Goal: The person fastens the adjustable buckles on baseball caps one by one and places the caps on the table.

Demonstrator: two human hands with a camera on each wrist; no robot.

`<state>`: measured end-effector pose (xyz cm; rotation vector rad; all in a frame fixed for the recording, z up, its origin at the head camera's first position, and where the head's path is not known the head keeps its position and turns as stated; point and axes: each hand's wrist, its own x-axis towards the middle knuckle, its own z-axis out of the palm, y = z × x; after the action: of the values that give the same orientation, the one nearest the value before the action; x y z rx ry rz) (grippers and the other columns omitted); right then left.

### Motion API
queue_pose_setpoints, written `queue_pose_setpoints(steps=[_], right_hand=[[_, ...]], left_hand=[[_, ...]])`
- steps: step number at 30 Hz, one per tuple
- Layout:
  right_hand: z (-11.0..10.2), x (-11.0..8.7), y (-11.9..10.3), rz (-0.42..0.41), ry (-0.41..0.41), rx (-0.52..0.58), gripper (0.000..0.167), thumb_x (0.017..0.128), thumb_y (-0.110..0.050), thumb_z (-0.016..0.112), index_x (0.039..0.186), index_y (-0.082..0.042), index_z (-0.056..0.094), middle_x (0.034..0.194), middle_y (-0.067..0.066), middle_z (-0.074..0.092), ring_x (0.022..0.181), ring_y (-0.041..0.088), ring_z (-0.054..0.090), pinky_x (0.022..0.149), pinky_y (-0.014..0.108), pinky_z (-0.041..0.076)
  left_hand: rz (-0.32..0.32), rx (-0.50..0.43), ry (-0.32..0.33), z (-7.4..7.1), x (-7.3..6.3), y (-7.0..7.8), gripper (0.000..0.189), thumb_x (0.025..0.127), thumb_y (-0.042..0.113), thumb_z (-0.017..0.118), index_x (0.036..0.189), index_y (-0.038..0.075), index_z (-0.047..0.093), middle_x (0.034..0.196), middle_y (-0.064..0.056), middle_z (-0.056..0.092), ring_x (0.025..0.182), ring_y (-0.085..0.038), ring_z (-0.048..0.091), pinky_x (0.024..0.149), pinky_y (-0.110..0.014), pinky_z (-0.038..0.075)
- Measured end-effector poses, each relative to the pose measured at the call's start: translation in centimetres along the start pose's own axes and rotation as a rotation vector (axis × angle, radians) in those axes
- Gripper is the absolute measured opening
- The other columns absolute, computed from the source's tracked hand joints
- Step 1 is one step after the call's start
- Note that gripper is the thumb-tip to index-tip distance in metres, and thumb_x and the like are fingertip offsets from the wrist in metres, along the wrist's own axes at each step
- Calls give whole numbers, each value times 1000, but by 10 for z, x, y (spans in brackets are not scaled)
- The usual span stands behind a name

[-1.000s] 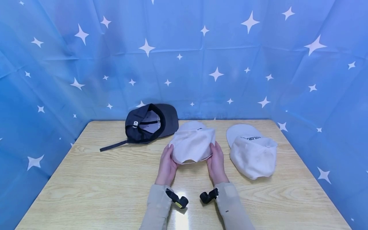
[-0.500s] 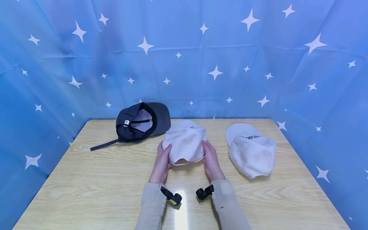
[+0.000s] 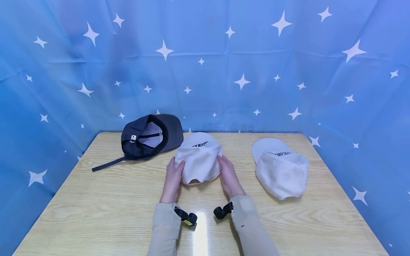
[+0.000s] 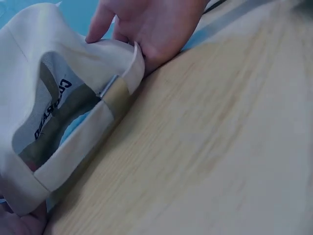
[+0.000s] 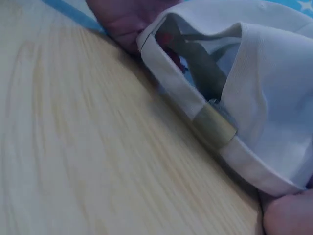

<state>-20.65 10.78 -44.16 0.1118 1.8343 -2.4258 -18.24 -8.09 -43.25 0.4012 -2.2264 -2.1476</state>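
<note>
A white baseball cap (image 3: 198,161) with dark lettering sits between both hands at the middle of the table, its brim pointing away. My left hand (image 3: 172,179) grips its left side, thumb on the outside. On the opposite side, my right hand (image 3: 230,177) holds the cap's edge with the thumb on the crown. The wrist views show the rear opening and a strap with a gold-coloured buckle (image 5: 215,127), low over the table. Some fingers are hidden under or behind the cap. Close to its left lies a dark cap (image 3: 141,138) on its side, lining showing.
A second white cap (image 3: 282,174) with dark lettering lies on the right of the wooden table (image 3: 96,213). The dark cap's loose strap (image 3: 108,165) stretches out to the left. A blue star-printed cloth (image 3: 205,71) hangs behind the table and along its sides.
Both hands have shifted left with the white cap, and more of its lettering shows. The dark cap has slid left too. The right-hand white cap stays in place.
</note>
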Motion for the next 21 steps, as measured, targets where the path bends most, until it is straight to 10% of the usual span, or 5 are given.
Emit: queue_pose_setpoints(steps=[13, 21], right_hand=[[21, 3, 0, -21, -28, -148, 45, 95, -33, 37, 137, -19, 33, 140, -7, 32, 130, 12, 23, 107, 34, 13], [22, 4, -1, -1, -30, -244, 47, 95, -35, 38, 137, -17, 33, 141, -4, 32, 130, 13, 23, 106, 34, 15]], left_hand=[[81, 62, 48, -14, -1, 7, 53, 91, 32, 49, 134, 5, 35, 138, -11, 27, 123, -25, 29, 103, -39, 21], [-4, 9, 36, -24, 2, 7, 57, 91, 35, 47, 138, 8, 30, 141, -9, 28, 127, -23, 27, 104, -37, 23]])
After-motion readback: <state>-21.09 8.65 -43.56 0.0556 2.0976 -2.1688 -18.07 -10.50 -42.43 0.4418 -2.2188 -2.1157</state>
